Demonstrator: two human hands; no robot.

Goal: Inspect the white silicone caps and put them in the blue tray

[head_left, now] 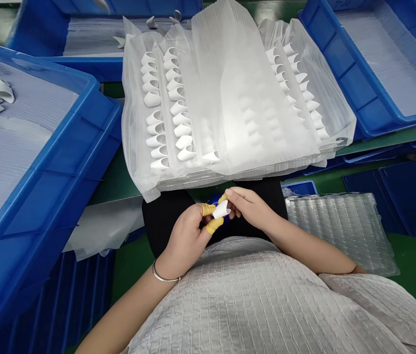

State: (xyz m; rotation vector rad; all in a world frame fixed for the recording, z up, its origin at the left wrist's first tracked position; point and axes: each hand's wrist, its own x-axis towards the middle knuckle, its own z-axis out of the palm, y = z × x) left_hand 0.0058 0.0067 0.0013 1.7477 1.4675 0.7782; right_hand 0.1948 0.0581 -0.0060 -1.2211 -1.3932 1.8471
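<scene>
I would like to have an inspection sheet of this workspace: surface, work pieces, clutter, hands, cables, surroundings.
Surface: green bench, partly covered.
Work pieces: one white piece in hand; similar pieces in rows, some under translucent sheeting.
Clutter: clear ribbed tray, lower right.
Hands: left hand pinches the white piece, wearing yellow finger covers; right hand is at its open end, grip unclear.
Cables: nothing seen.
Surroundings: blue bins left, behind and right.
</scene>
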